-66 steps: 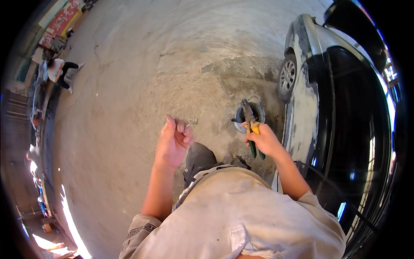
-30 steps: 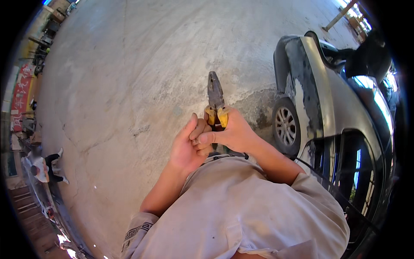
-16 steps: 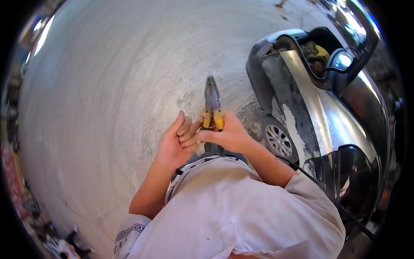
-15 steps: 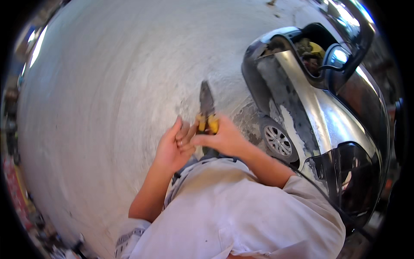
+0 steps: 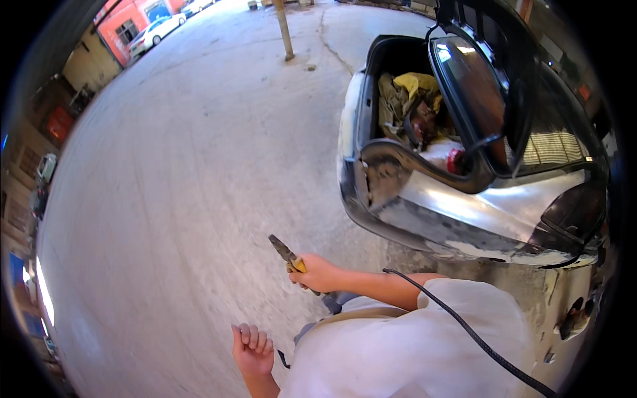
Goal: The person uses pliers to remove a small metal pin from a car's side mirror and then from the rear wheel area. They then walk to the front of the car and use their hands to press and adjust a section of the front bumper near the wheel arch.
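In my right hand (image 5: 313, 273) is a pair of pliers (image 5: 284, 249) with yellow grips and dark, worn, tapering jaws. The fingers wrap round the grips, and the jaws point up and to the left, away from me. Most of the handles are hidden inside the hand. Lower and to the left, my left hand (image 5: 254, 348) is held apart from the tool. Its fingers are curled in toward the palm with the thumb beside them, and nothing shows in it.
On my right stands a car (image 5: 464, 209) with patchy, sanded bodywork and a raised boot lid. Crumpled cloths and a yellow item (image 5: 418, 83) lie in the boot. A black braided cable (image 5: 464, 325) crosses my right side. Farther off are a post (image 5: 284, 30) and a white car (image 5: 156, 33).
My hands have come apart; the pliers stay in my right hand, and the left has dropped away. The view has turned, bringing the car's open boot and the far yard into sight.
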{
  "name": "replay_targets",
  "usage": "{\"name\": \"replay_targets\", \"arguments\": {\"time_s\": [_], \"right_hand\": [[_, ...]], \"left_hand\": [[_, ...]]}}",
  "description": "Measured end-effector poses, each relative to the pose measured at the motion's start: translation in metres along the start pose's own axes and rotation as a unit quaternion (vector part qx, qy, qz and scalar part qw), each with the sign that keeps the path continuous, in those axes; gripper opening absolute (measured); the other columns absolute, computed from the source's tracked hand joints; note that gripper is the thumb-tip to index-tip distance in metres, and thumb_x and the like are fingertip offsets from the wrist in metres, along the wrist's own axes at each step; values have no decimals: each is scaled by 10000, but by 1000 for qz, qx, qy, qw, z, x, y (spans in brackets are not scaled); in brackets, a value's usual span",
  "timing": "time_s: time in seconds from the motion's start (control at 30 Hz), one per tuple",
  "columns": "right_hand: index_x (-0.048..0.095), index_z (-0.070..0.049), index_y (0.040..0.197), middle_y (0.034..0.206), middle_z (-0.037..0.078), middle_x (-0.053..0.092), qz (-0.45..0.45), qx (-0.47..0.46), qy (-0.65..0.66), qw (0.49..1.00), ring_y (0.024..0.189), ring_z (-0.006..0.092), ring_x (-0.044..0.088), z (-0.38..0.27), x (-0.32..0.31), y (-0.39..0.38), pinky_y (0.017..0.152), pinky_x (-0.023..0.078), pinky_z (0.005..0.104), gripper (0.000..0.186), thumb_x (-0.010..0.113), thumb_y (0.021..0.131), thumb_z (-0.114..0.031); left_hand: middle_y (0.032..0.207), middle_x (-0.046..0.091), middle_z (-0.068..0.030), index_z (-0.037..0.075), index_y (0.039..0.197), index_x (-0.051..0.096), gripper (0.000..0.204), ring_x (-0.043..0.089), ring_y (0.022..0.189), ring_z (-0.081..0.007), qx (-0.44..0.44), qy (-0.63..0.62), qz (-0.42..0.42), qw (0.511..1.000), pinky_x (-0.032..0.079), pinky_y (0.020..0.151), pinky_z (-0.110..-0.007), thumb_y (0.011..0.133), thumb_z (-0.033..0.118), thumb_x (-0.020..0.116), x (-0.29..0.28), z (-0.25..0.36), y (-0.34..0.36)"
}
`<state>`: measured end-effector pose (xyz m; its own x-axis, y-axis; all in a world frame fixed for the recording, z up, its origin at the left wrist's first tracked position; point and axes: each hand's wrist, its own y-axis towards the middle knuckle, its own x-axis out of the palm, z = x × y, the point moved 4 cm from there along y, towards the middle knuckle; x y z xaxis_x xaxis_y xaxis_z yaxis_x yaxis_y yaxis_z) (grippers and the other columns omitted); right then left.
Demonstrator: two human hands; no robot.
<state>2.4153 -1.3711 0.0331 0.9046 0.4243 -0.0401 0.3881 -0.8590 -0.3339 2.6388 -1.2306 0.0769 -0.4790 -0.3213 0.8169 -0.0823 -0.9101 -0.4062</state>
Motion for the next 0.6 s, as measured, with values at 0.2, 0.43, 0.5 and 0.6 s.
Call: {"name": "replay_targets", "arguments": {"time_s": [0.2,0.43,0.5,0.6], "right_hand": [[603,-39,921,698,56,614,57,-8,-49,997,586,169,584,-97,-44,146,576,478,347,153,693,905,-162],[600,-44,923,681,28,597,180,45,-20,982,557,137,583,-70,-119,330,540,478,322,148,696,910,-155],[618,-41,916,674,41,614,222,77,-35,971,548,152,604,-58,-146,364,533,485,331,152,705,894,-163],[668,-41,938,777,141,670,296,97,-131,941,702,281,659,-8,-185,421,651,523,410,233,711,850,-253]], "left_hand": [[748,497,3,131,837,514,368,435,596,-129,22,88,20,996,383,524,-279,1079,407,480,-1,118,152],[837,597,1,165,938,588,251,510,698,-153,-77,130,62,987,428,615,-306,1057,377,526,12,210,397],[906,648,-14,162,986,611,236,553,756,-164,-101,139,15,985,443,644,-309,1050,376,534,28,237,469],[896,683,-60,108,957,646,251,604,751,-179,-137,194,-87,967,473,651,-318,1026,334,561,89,278,575]]}}
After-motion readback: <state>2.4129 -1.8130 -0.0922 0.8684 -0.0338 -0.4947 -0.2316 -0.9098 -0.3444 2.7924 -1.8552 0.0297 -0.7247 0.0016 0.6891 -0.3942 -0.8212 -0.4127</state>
